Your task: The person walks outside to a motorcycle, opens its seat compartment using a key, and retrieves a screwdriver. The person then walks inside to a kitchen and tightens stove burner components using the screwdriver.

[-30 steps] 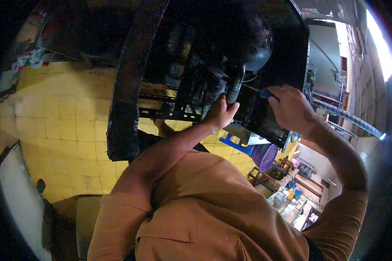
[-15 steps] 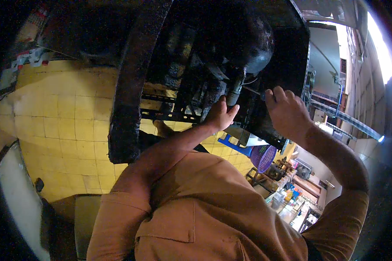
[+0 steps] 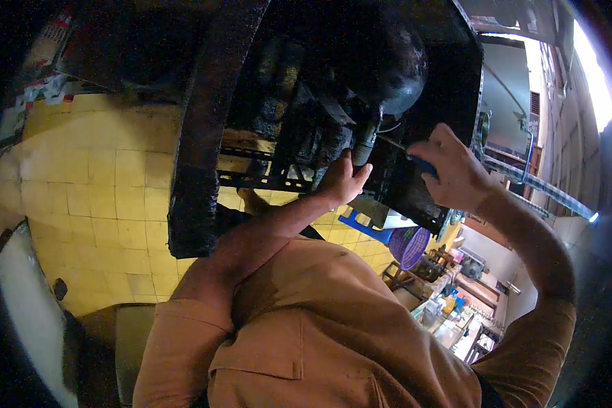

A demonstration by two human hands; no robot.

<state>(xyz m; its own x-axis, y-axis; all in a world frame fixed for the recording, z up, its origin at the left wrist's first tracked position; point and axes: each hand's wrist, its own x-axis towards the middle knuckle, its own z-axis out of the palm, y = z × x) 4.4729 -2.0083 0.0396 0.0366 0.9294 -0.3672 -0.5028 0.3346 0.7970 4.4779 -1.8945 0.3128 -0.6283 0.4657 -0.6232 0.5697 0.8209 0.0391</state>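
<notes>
A dark, rounded metal vessel (image 3: 404, 64) sits inside a blackened machine frame, with a short cylindrical pipe end (image 3: 366, 141) pointing down from it. My left hand (image 3: 343, 182) is closed around the lower end of this pipe, thumb on the near side; its other fingers are partly hidden. To the right, my right hand (image 3: 455, 170) grips a screwdriver by its blue handle (image 3: 423, 165). The thin shaft (image 3: 392, 143) reaches left to the side of the pipe near a thin wire loop (image 3: 392, 127). Deep shadow hides exactly where the tip touches.
A thick dark frame post (image 3: 207, 129) stands left of my arms, and a slotted metal rail (image 3: 265, 180) crosses below the machine. Yellow floor tiles (image 3: 95, 204) spread out at left. A purple basket (image 3: 409, 246) and a cluttered workbench (image 3: 449, 306) are at lower right.
My right hand has turned and shifted its fingers on the screwdriver, so the blue handle now shows more. My left hand stays at the pipe.
</notes>
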